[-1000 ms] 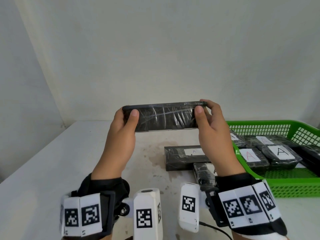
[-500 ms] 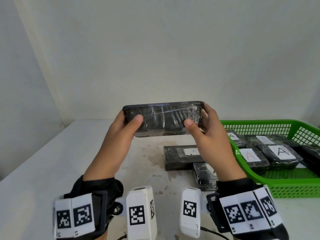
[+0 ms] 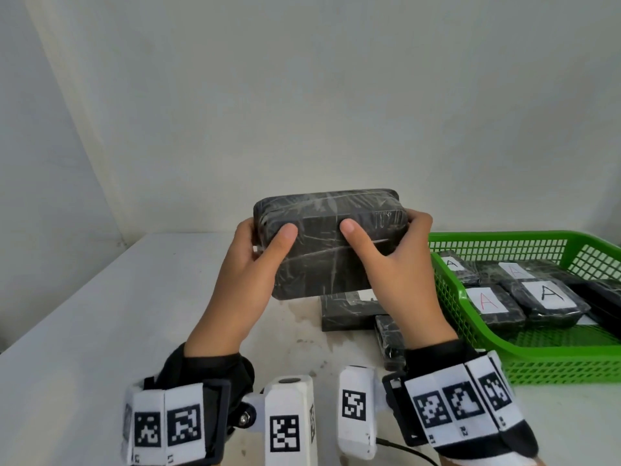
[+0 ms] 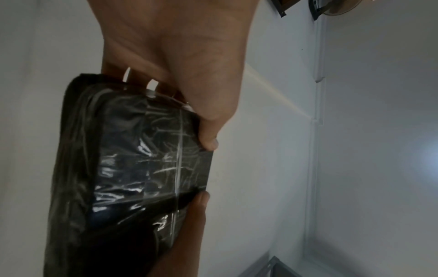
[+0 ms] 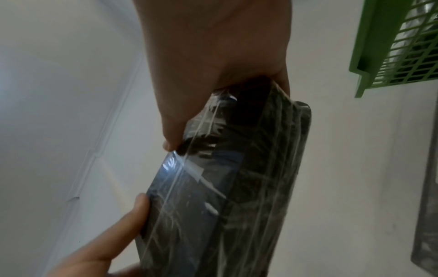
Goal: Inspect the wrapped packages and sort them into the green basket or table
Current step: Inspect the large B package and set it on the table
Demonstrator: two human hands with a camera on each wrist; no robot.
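A black package wrapped in clear film (image 3: 322,243) is held up above the table by both hands. My left hand (image 3: 255,250) grips its left end, thumb on the near face. My right hand (image 3: 386,250) grips its right end, thumb on the same face. The broad dark face turned toward me shows no label. In the left wrist view the package (image 4: 132,168) sits between thumb and fingers; the right wrist view shows the package (image 5: 232,187) the same way. The green basket (image 3: 551,361) stands at the right with several labelled packages (image 3: 547,297) inside.
Two more wrapped packages lie on the white table (image 3: 100,324) below my hands: one with a white label (image 3: 349,307), another nearer me (image 3: 389,341). A pale wall rises behind the table. The basket's corner (image 5: 369,56) shows in the right wrist view.
The package has been rotated from edge-on to show its broad face toward me. Both thumbs have slid inward across that face, and the hands have dropped slightly.
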